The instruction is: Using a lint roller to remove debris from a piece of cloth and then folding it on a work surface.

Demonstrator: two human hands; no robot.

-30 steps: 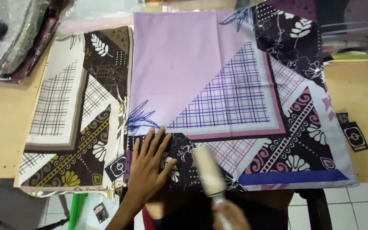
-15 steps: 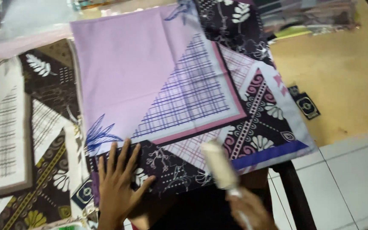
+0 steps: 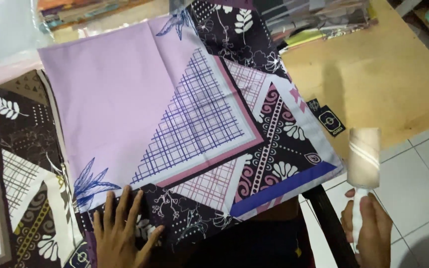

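On the wooden table (image 3: 388, 84), we see a lilac scarf (image 3: 125, 104) spread flat, its printed corner showing a grid triangle, dark floral bands and a blue edge stripe. Our left hand (image 3: 120, 231) lies palm down on the scarf's near edge, fingers spread wide on the dark floral band; its grip is flat and holds nothing. Our right hand (image 3: 371, 233) is off the table's right side, above the tiled floor (image 3: 423, 173), with its grip closed around the white handle of a lint roller (image 3: 364, 159). The roller's pale cylinder stands upright above that hand, apart from the scarf and just right of its blue-striped corner. A second scarf (image 3: 21, 173), brown and cream, lies to the left, partly under the lilac one. A small dark tag (image 3: 331, 121) rests on the bare table just beside the lilac scarf's right edge.
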